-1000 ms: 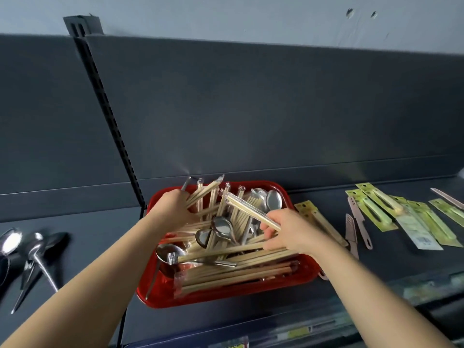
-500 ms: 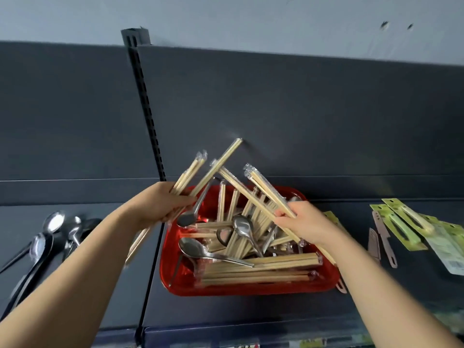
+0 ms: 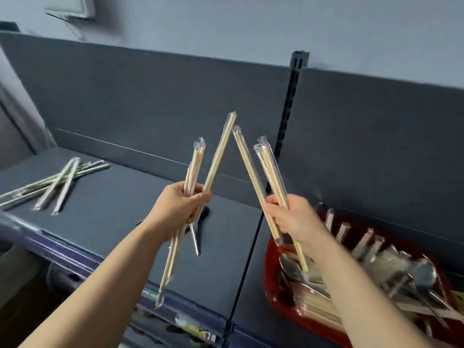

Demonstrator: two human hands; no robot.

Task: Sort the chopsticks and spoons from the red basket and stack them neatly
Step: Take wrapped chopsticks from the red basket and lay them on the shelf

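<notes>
Chopsticks lifted clear of the basket, on the way to the pile.

My left hand (image 3: pixel 175 209) has its fingers curled round a left bundle (image 3: pixel 217 159) of wrapped chopsticks, and my right hand (image 3: pixel 296 219) grips a right bundle (image 3: pixel 271 172) the same way. Both are held upright over the shelf (image 3: pixel 113 217), their tips nearly meeting. The basket (image 3: pixel 270 280) sits low right, holding more chopsticks and blurred spoons (image 3: pixel 424 273). A loose pile (image 3: pixel 57 182) lies far left. I judge this to be the carry step of sorting. Next I'd swing both bundles left, lay them parallel on the pile, then let go gently so nothing scatters.
</notes>
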